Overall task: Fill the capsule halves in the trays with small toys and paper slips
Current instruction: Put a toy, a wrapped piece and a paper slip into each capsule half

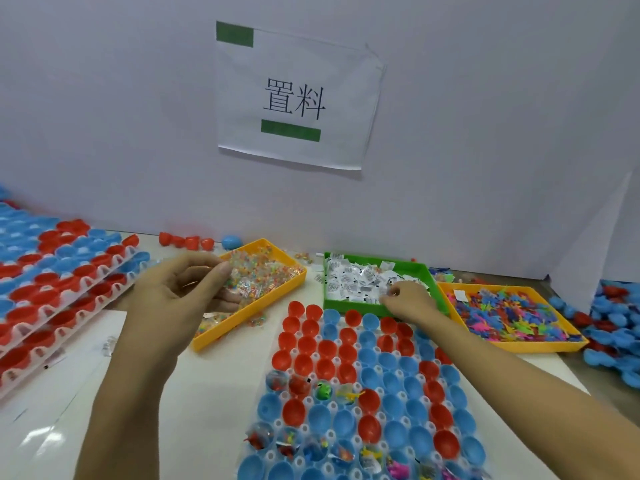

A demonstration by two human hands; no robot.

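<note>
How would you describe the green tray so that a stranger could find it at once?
Below the white paper sign on the wall, three shallow plastic bins stand in a row. The green plastic tray is the middle one, the only green bin, filled with white paper slips that the right hand touches.

The left hand (180, 289) covers part of the yellow tray of clear packets (277, 292), and its fingertips are motion-blurred, so any packet between them cannot be made out. The right hand (408, 301) hides the green tray's (424, 271) near edge; whether it pinches a paper slip (349, 280) is unclear. The capsule tray (363, 393) runs off the bottom edge. The stacked trays (52, 289) are cut by the left edge, and the loose capsule halves (616, 327) by the right.
</note>
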